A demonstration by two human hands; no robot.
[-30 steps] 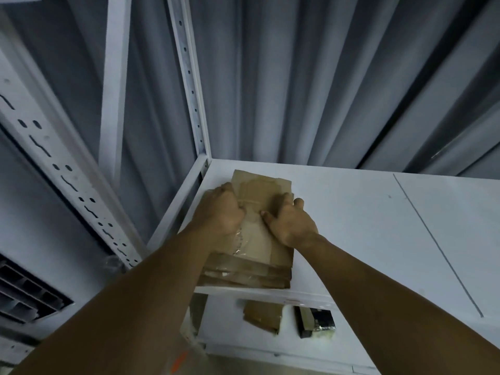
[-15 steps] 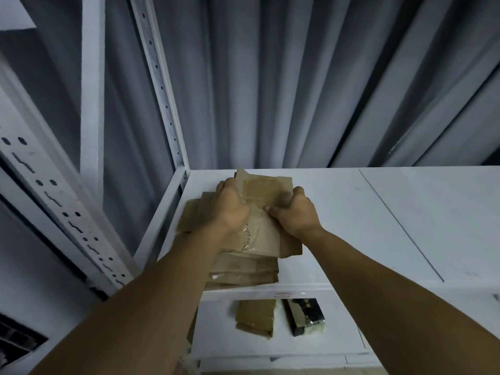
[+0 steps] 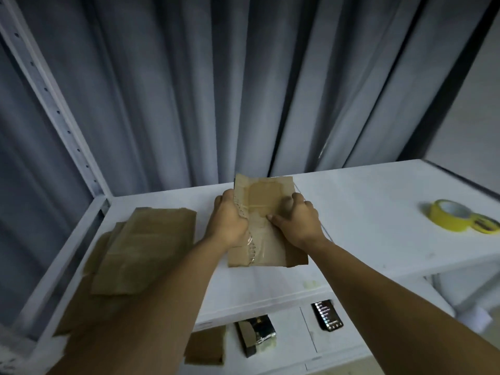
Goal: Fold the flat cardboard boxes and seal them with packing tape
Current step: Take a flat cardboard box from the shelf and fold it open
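- Flat cardboard box (image 3: 267,196) is held in both hands above the middle of the white shelf (image 3: 365,212), far end tipped up. Whether its near end touches the shelf cannot be told.
- The left hand (image 3: 228,220) grips the left edge with its fingers curled round it. The right hand (image 3: 297,220) clamps the right edge, thumb lying across the face. Holding opposite edges looks suited to pressing the flattened sleeve open.
- The box is brown, creased and rectangular. A strip of clear, wrinkled tape runs down its length, and a paler patch shows near the far end, as if a label had been torn off.
- Left of the hands, a stack of flat boxes (image 3: 146,247) lies on the shelf, loosely fanned and close to the left rail, probably the supply to work through.
- Far right, a yellow roll of packing tape (image 3: 447,216) lies flat with a smaller roll (image 3: 485,224) against it, well apart from the hands and likely waiting for the sealing step.
- Behind hangs a grey pleated curtain (image 3: 243,90). On the lower shelf (image 3: 292,345) lie a cardboard piece (image 3: 207,347), a dark packet (image 3: 255,334) and a dark slab (image 3: 327,315).
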